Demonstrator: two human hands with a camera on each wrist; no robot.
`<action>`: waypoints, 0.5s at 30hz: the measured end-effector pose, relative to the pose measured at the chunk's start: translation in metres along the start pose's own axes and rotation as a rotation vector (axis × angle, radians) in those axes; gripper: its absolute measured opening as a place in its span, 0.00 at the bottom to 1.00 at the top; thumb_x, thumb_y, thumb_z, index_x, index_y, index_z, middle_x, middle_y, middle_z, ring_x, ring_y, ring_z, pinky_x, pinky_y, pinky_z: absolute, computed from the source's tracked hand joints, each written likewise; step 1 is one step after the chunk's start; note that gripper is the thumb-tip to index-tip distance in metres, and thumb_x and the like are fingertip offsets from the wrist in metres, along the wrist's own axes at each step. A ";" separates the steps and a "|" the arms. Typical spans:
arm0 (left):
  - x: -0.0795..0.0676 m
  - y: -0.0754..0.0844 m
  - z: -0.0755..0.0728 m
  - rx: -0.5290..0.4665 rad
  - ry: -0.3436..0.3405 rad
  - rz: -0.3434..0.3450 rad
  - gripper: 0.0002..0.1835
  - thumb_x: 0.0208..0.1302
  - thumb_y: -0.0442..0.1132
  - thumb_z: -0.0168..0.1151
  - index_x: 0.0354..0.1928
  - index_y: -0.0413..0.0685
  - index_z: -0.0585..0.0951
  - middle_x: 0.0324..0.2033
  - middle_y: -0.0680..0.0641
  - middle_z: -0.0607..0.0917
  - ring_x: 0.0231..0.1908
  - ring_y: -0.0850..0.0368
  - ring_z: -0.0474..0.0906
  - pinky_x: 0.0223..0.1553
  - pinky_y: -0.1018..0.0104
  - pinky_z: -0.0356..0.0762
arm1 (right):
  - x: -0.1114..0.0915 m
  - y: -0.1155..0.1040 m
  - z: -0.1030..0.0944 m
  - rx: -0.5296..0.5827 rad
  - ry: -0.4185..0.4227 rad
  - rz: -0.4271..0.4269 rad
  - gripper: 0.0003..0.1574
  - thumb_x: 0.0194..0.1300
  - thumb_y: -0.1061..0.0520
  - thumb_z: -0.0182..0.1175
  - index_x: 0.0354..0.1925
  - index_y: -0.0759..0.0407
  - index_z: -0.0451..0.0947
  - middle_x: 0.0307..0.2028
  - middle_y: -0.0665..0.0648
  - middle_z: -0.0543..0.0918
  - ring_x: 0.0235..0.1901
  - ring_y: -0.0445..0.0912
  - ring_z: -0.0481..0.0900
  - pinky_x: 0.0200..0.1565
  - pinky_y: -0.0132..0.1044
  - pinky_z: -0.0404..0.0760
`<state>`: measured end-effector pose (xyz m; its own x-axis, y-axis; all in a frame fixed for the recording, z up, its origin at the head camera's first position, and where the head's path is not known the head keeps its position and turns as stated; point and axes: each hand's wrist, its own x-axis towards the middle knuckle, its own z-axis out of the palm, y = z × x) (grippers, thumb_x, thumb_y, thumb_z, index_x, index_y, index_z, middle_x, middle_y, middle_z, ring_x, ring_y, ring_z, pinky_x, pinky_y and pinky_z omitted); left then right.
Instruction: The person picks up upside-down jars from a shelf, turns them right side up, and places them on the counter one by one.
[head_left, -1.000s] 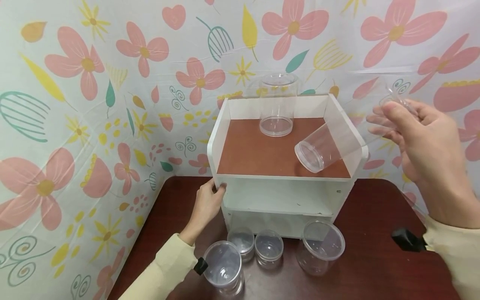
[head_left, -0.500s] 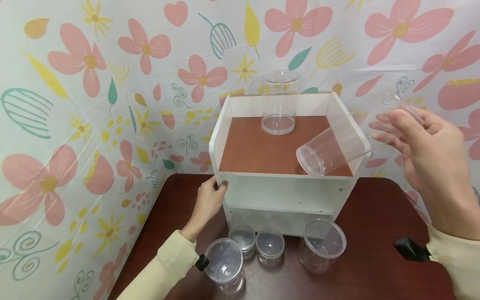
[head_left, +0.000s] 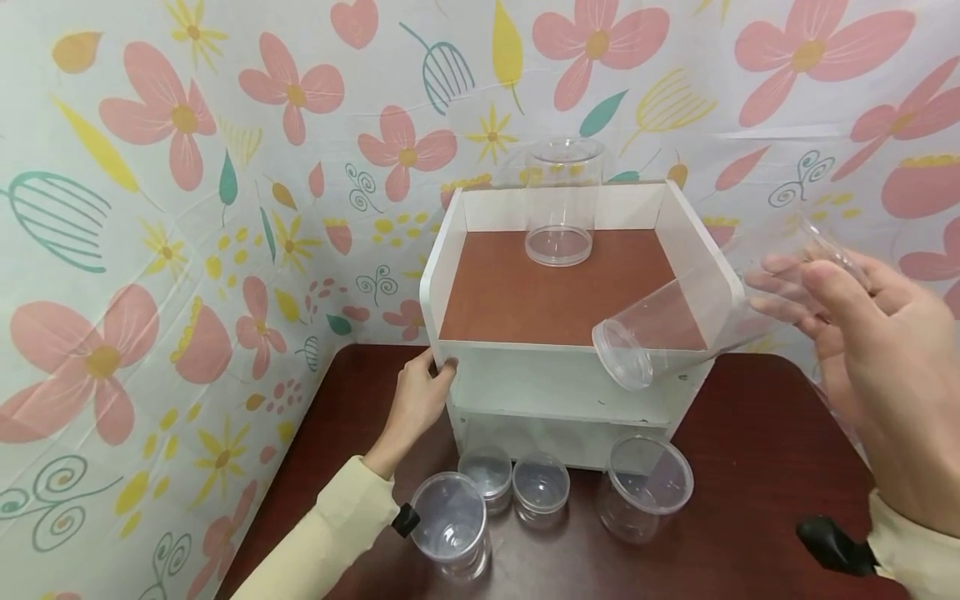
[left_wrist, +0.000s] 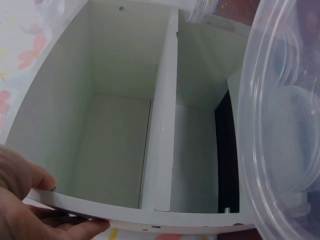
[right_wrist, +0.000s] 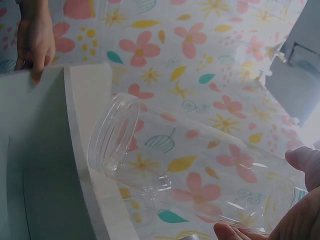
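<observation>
A tall clear plastic jar slants in the air at the right, gripped near its upper end by my right hand. Its ridged, wider end points down and left, overlapping the front edge of the white shelf unit in the head view. The right wrist view shows that jar as see-through, with thumb and fingers around its far end. My left hand holds the unit's left side panel at the front edge. In the left wrist view, the left hand pinches the panel, its thumb inside. Another clear jar stands on the brown top.
Before the unit, on the dark red table, stand a tall jar, two short jars and a wide jar, all clear. A floral curtain hangs behind. The unit's side panels rise above its top.
My right hand has moved down and slightly right with the jar, whose wide end has dropped from over the brown top to before the front edge. My left hand keeps its hold.
</observation>
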<state>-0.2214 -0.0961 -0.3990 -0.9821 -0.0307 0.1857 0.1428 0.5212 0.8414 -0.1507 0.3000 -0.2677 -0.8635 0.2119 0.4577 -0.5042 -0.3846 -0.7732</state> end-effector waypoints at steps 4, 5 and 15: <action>0.000 0.000 0.000 -0.005 0.003 -0.005 0.09 0.74 0.41 0.59 0.46 0.45 0.85 0.20 0.51 0.71 0.22 0.56 0.67 0.24 0.63 0.66 | -0.006 0.004 -0.007 0.098 -0.100 -0.038 0.18 0.77 0.76 0.45 0.59 0.81 0.75 0.47 0.71 0.86 0.47 0.58 0.87 0.45 0.42 0.87; 0.000 0.000 0.000 -0.007 0.004 -0.005 0.10 0.74 0.41 0.59 0.46 0.45 0.85 0.20 0.51 0.71 0.22 0.56 0.67 0.25 0.62 0.66 | -0.008 0.005 -0.008 0.100 -0.115 -0.047 0.20 0.77 0.76 0.44 0.60 0.81 0.74 0.47 0.71 0.86 0.47 0.58 0.87 0.45 0.42 0.87; 0.000 0.001 0.000 0.000 0.001 -0.016 0.10 0.74 0.42 0.59 0.46 0.45 0.85 0.21 0.51 0.72 0.23 0.56 0.68 0.26 0.62 0.66 | -0.036 0.015 -0.020 0.030 -0.118 -0.033 0.23 0.78 0.75 0.40 0.64 0.80 0.71 0.51 0.69 0.86 0.50 0.57 0.87 0.47 0.40 0.86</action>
<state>-0.2209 -0.0960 -0.3980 -0.9841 -0.0402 0.1731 0.1272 0.5202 0.8445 -0.1273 0.3052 -0.3042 -0.8384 0.1184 0.5321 -0.5299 -0.4062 -0.7445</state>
